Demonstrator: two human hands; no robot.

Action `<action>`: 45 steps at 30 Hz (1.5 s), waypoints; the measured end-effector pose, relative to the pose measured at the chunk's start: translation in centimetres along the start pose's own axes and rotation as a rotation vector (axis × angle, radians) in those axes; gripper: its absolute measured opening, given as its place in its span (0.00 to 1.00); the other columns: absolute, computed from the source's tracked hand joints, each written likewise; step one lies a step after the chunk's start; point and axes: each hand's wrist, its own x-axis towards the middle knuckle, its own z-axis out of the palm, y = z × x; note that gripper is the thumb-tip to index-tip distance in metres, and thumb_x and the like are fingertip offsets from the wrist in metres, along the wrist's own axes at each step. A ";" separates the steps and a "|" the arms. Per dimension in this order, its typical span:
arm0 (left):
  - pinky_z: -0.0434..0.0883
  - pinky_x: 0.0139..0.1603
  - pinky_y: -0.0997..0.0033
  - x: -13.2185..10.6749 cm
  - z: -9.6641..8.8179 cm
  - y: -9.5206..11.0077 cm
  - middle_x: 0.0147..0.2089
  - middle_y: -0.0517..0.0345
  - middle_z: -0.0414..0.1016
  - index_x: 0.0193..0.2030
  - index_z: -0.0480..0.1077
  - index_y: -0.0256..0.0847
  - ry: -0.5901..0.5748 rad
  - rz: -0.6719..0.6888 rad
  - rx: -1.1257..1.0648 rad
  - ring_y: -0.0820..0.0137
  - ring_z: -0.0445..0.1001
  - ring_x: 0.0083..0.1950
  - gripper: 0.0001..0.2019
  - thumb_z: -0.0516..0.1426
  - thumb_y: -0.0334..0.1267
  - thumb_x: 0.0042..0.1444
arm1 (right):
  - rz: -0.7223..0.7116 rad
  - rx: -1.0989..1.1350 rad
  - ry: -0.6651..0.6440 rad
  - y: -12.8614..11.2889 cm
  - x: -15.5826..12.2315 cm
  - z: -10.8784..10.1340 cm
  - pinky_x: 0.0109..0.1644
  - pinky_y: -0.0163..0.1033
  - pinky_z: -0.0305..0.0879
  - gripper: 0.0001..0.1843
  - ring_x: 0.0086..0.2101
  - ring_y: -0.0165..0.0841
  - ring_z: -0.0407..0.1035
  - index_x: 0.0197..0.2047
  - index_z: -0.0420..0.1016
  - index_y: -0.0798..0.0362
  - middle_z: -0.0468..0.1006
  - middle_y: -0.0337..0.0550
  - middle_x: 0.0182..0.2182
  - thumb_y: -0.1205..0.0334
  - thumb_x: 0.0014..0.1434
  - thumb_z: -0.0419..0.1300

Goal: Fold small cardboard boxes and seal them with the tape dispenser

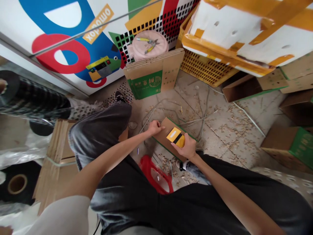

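Note:
A narrow cardboard box (162, 137) with green edges lies slanted on the floor between my knees. My left hand (154, 128) is closed at its upper left edge, with curled fingers and the thumb side against the cardboard. My right hand (187, 147) grips a yellow block-shaped tool (176, 136) that has a black band and a pale patch. The tool is over the brown face of the box; whether it touches the cardboard I cannot tell. Its exact kind does not show.
A red ring-shaped thing (156, 176) is on the floor between my legs. Pliers (149, 44) rest on a pink round lid (161, 39). Flattened cartons (171, 73) stand before it. A yellow crate (205, 67) stands behind. Straps and small brown bits litter the floor.

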 end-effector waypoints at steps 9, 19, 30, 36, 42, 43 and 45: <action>0.72 0.47 0.65 -1.5 -0.7 0.7 0.36 0.50 0.81 0.30 0.76 0.41 0.068 0.060 -0.168 0.61 0.79 0.44 0.15 0.60 0.42 0.69 | 0.000 -0.053 -0.030 -1.1 1.0 -0.1 0.30 0.41 0.59 0.32 0.27 0.43 0.73 0.40 0.65 0.48 0.76 0.46 0.26 0.24 0.62 0.56; 0.70 0.37 0.72 -5.0 -1.0 3.3 0.33 0.54 0.83 0.36 0.85 0.35 -0.282 0.035 -0.639 0.71 0.75 0.33 0.18 0.66 0.51 0.64 | 0.003 -0.050 -0.018 -1.2 0.9 -0.1 0.31 0.41 0.60 0.32 0.27 0.42 0.73 0.40 0.63 0.47 0.76 0.45 0.26 0.24 0.62 0.57; 0.70 0.36 0.72 -5.3 -1.2 4.2 0.29 0.57 0.82 0.34 0.85 0.37 -0.164 -0.007 -0.614 0.72 0.74 0.30 0.08 0.70 0.39 0.61 | -0.009 -0.046 -0.008 -1.2 0.9 -0.1 0.31 0.40 0.60 0.31 0.27 0.41 0.74 0.39 0.62 0.47 0.78 0.47 0.27 0.25 0.63 0.57; 0.66 0.36 0.71 -5.6 -1.2 5.3 0.30 0.56 0.82 0.33 0.83 0.36 0.011 0.044 -0.292 0.71 0.75 0.33 0.07 0.66 0.33 0.63 | -0.044 -0.094 0.033 -1.3 1.1 0.0 0.29 0.39 0.56 0.29 0.25 0.40 0.73 0.40 0.63 0.48 0.77 0.44 0.25 0.28 0.65 0.55; 0.65 0.35 0.70 -5.7 -1.3 5.6 0.30 0.56 0.81 0.32 0.82 0.38 0.018 0.073 -0.251 0.70 0.76 0.33 0.11 0.65 0.39 0.66 | -0.038 -0.106 0.020 -1.5 1.3 0.0 0.29 0.39 0.56 0.33 0.25 0.40 0.73 0.40 0.63 0.49 0.76 0.44 0.25 0.23 0.63 0.55; 0.65 0.35 0.71 -5.6 -1.3 5.5 0.30 0.56 0.81 0.32 0.82 0.38 0.017 0.073 -0.260 0.70 0.76 0.33 0.12 0.65 0.40 0.65 | -0.029 -0.109 0.008 -1.5 1.3 0.0 0.29 0.39 0.56 0.34 0.25 0.41 0.74 0.40 0.63 0.49 0.76 0.44 0.25 0.23 0.63 0.55; 0.66 0.36 0.70 -5.5 -1.2 5.4 0.31 0.56 0.82 0.32 0.82 0.38 0.025 0.065 -0.269 0.70 0.76 0.33 0.11 0.66 0.40 0.65 | -0.009 -0.114 -0.023 -1.5 1.3 0.0 0.29 0.39 0.55 0.35 0.26 0.41 0.74 0.40 0.64 0.49 0.77 0.45 0.25 0.22 0.63 0.54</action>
